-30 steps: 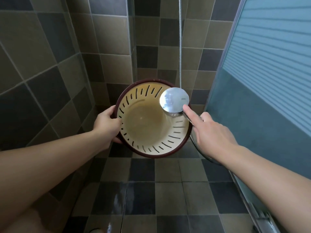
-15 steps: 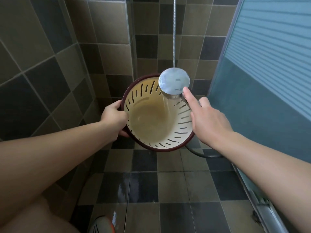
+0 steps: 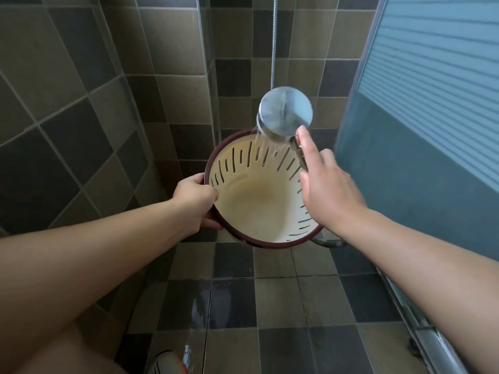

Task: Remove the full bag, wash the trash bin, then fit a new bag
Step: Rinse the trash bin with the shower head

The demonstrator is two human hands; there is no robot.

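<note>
**Bin under the spray, both hands engaged**

Shower stall, tiled in a brown/dark checker. Tiled walls (image 3: 81, 85) on the left and behind, frosted glass door (image 3: 432, 90) on the right with its metal track (image 3: 432, 344) along the bottom edge. Tiled floor (image 3: 270, 306) has wet patches near the lower centre.

Trash bin (image 3: 259, 203): held up off the floor at mid-frame, tilted so the open mouth faces the camera. Dark red-brown outside and rim, cream inside, vertical slots round the upper wall. No bag in it. Inner bottom looks yellowish and wet; can't tell how much water is pooled.

Left hand (image 3: 195, 197): grip closed on the bin's left rim, thumb on the inside wall, fingers wrapped round the outside. It carries the bin alone.

Right hand (image 3: 326, 190): grip on the handle of the shower head (image 3: 285, 112), index finger stretched up along the neck toward the disc, remaining fingers curled round the handle, which the hand mostly hides. The hand sits in front of the bin's right rim.

Shower head: round chrome disc, above the bin's far rim, face angled down into the mouth. Thin jets of water (image 3: 266, 147) run from it onto the far inner wall.

Shower hose (image 3: 274, 41): metal, drops vertically behind the head; another stretch shows under the bin's lower right edge.

Bottom edge: toe of a shoe (image 3: 167, 363), white with an orange trim.
</note>
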